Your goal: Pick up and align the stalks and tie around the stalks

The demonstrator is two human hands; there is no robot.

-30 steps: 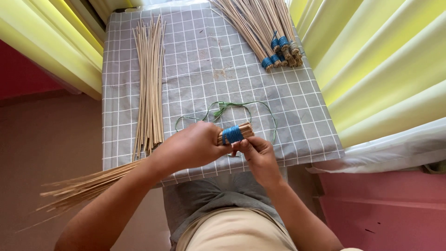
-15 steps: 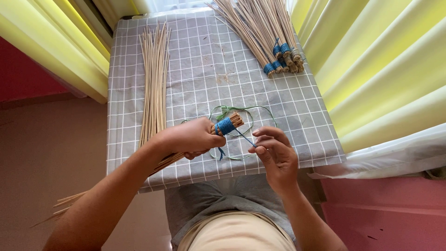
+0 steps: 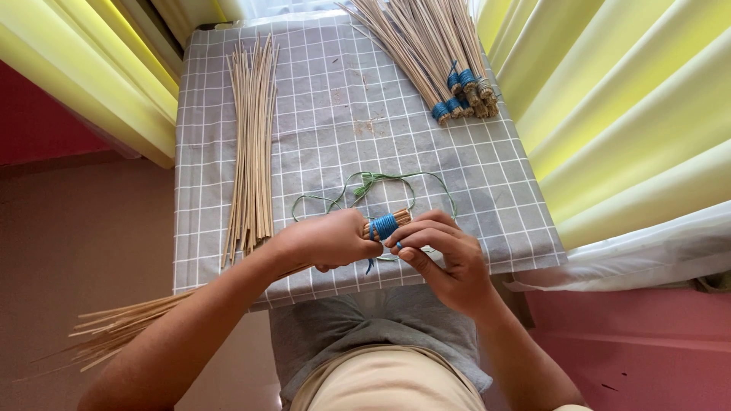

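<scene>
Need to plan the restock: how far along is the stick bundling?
Done: several blue-bound bundles at the far right. In hand: left hand grips a bundle while right hand works its blue wrap. Left: loose sticks unbound; green cord lies unused.

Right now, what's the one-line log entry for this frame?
left hand: grips stick bundle | right hand: fingers on blue binding | cloth: loose sticks, green string, tied bundles
</scene>
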